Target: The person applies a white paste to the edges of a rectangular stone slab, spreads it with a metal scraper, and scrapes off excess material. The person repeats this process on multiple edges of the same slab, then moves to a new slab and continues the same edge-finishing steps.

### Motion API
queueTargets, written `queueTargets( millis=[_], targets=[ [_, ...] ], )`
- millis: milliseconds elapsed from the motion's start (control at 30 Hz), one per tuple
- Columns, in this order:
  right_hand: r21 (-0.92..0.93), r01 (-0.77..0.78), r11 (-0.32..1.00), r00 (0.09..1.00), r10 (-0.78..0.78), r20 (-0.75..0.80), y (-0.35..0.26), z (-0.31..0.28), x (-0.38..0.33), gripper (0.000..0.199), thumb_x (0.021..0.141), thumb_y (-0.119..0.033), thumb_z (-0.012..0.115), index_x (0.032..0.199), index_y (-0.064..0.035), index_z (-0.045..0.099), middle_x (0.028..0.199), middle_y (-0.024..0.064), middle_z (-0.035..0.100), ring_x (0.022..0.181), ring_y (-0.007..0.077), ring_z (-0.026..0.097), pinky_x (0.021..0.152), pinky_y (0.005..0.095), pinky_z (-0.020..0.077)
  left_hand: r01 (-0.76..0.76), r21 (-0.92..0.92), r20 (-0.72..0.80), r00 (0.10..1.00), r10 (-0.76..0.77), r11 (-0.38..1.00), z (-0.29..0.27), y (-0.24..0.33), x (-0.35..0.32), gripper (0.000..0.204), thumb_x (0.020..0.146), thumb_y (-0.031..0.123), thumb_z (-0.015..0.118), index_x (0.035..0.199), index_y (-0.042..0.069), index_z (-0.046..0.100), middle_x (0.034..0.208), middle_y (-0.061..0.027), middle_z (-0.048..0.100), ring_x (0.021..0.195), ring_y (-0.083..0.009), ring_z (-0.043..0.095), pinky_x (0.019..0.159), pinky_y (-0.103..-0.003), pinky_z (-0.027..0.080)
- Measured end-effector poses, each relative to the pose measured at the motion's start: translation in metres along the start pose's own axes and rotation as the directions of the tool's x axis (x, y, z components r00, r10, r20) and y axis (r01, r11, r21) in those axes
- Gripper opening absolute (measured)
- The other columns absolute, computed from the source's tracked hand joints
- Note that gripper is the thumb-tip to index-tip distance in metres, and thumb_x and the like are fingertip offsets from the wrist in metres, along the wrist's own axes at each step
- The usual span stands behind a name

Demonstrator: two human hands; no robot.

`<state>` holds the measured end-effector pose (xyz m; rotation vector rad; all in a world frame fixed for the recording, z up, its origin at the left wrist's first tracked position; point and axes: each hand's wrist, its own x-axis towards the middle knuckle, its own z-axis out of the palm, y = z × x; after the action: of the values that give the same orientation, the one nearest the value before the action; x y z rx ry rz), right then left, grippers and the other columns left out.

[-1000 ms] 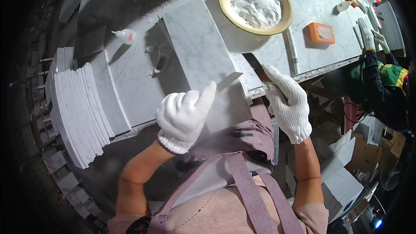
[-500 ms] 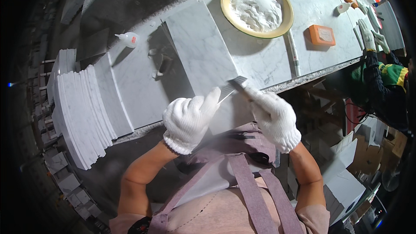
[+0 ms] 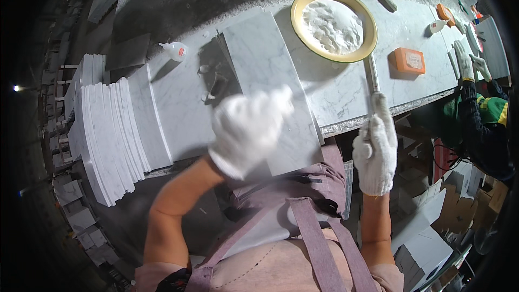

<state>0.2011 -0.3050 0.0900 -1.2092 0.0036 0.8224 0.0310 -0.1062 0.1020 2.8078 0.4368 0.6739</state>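
Note:
A long grey-veined marble tile (image 3: 270,48) lies across the bench with its near end sticking out over the front edge. Above its near half is my left hand (image 3: 246,130) in a white knit glove, smeared by motion so that its fingers are unclear. My right hand (image 3: 376,154), gloved alike, is off the tile's right side in front of the bench edge. Its fingers are curled around a scraper with the index finger stretched forward. Only a thin grey edge of the scraper (image 3: 371,109) shows beside that finger; the rest is hidden.
A yellow-rimmed basin (image 3: 296,19) of white powder stands beyond the tile, near a narrow white strip (image 3: 373,73) and an orange box (image 3: 409,60). Stacked tiles (image 3: 111,135) and a squeeze bottle (image 3: 174,51) are on the left. A co-worker's gloved hands (image 3: 465,59) are far right.
My right hand has swung right and turned, taking the scraper away from the tile. My left hand has moved right over the tile, and the hands are now apart. The whole view has shifted slightly.

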Motion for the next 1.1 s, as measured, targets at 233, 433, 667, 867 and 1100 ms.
queueTargets(
  millis=[233, 433, 667, 867, 1100],
  targets=[
    [-0.118, 0.016, 0.993, 0.998, -0.024, -0.063, 0.015, -0.022, -0.004, 0.06, 0.108, -0.016, 0.06, 0.161, 0.0053, 0.039, 0.08, -0.0039, 0.052, 0.065, 0.0025, 0.042, 0.059, 0.0171, 0.0372, 0.245, 0.185, 0.202, 0.938, -0.281, 0.952, -0.006, -0.078, 0.125, 0.025, 0.103, 0.031, 0.058, 0.107, 0.012, 0.074, 0.101, -0.016, 0.076, 0.096, -0.037, 0.073, 0.082, -0.046, 0.058],
    [-0.502, 0.062, 0.863, 0.998, -0.056, 0.028, 0.02, -0.034, 0.001, 0.052, 0.104, -0.015, 0.066, 0.152, 0.0026, 0.054, 0.098, 0.0055, 0.065, 0.074, 0.0073, 0.053, 0.064, 0.023, 0.0416, -0.014, 0.389, 0.571, 0.788, -0.23, 0.921, 0.038, -0.095, 0.203, 0.039, 0.099, 0.03, 0.047, 0.106, 0.0, 0.072, 0.11, -0.023, 0.074, 0.102, -0.0436, 0.072, 0.089, -0.055, 0.056],
    [-0.699, 0.71, -0.085, 0.698, 0.214, 0.683, -0.098, 0.004, 0.017, 0.032, 0.09, -0.009, 0.075, 0.122, -0.0127, 0.077, 0.073, 0.0064, 0.067, 0.056, 0.0217, 0.066, 0.05, 0.0336, 0.051, 0.293, 0.296, 0.183, 0.917, -0.355, 0.909, 0.053, -0.101, 0.189, 0.04, 0.099, 0.041, 0.058, 0.126, 0.012, 0.066, 0.123, -0.0161, 0.074, 0.109, -0.0392, 0.073, 0.085, -0.052, 0.061],
    [-0.402, 0.881, -0.248, 0.461, 0.64, 0.615, -0.111, 0.073, 0.02, 0.033, 0.089, -0.009, 0.075, 0.122, -0.0131, 0.077, 0.074, 0.0062, 0.067, 0.056, 0.0224, 0.067, 0.05, 0.0339, 0.0516, 0.08, 0.379, -0.186, 0.982, -0.009, 0.922, 0.052, -0.136, 0.129, 0.038, 0.095, 0.016, 0.066, 0.132, 0.012, 0.062, 0.1, -0.0085, 0.069, 0.095, -0.0306, 0.068, 0.084, -0.045, 0.055],
    [-0.35, 0.912, -0.215, 0.39, 0.723, 0.571, -0.102, 0.108, 0.019, 0.035, 0.089, -0.009, 0.075, 0.123, -0.0136, 0.077, 0.074, 0.006, 0.068, 0.057, 0.0232, 0.067, 0.051, 0.0343, 0.0523, -0.139, 0.967, 0.023, 0.883, 0.47, 0.215, 0.076, -0.039, 0.022, 0.036, 0.105, 0.017, 0.055, 0.137, 0.003, 0.059, 0.101, -0.0109, 0.072, 0.086, -0.027, 0.072, 0.075, -0.04, 0.062]
  ],
)
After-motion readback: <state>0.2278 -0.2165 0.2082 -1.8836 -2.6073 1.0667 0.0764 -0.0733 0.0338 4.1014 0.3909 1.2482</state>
